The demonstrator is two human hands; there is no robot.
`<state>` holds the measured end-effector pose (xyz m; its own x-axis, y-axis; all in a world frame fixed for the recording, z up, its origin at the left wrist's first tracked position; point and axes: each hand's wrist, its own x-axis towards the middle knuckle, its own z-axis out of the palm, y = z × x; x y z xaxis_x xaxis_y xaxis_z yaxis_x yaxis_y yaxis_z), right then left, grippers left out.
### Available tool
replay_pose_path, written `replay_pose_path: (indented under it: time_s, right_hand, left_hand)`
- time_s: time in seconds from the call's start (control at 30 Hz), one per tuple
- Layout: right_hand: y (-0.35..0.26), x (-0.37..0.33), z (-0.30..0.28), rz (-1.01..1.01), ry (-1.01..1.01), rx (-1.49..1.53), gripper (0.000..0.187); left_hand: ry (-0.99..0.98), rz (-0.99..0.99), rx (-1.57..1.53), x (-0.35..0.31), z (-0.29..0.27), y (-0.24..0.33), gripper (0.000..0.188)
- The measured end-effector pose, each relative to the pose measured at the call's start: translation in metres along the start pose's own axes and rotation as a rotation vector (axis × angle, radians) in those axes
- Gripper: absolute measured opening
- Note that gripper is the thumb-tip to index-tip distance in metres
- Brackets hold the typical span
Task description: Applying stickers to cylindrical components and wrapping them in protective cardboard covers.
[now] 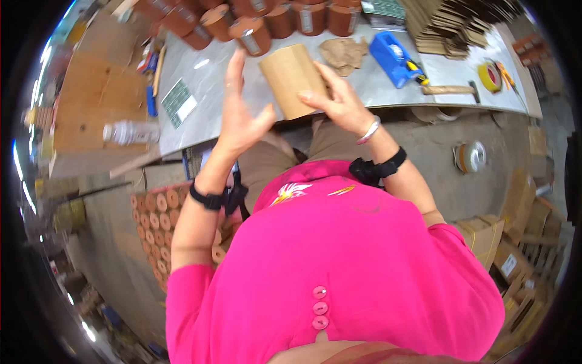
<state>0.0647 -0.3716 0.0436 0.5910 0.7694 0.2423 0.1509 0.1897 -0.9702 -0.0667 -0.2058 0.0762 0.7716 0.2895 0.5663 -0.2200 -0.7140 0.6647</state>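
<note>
— Holding a brown cardboard tube (292, 87) up over the front edge of the grey desk (212, 91). Right hand (341, 100) wrapped around one side of it, fingers curled on the tube.

— And the left hand (239, 118)?

— Spread wide, fingers straight up, holding nothing. Just beside the tube, thumb almost touching it. Looks like turning or checking the tube.

— What else up there?

— Row of orange-brown rolls (254, 33) along the far side of the desk. Blue tape holder (395, 59) to the right, then a yellow tape roll (490, 76). Stack of flat cardboard (454, 27) behind those. Crumpled brown paper (344, 53) near the tube.

— Next move?

— Probably bringing the empty hand onto the tube. Needs a soft grip from both sides, no squashing, tube kept straight up.
</note>
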Motion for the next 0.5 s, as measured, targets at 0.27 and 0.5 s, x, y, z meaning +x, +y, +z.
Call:
replay_pose_path:
  time_s: [0.27,0.5]
  right_hand:
    - [-0.028,-0.022,0.005,0.002,0.079,-0.305,0.089]
    - [-0.01,-0.033,-0.145,-0.11,0.803,-0.832,0.03]
  left_hand:
    - [-0.002,-0.842,-0.952,0.006,0.047,0.026,0.055]
    - [-0.369,-0.635,-1.017,0.089,0.08,0.025,0.055]
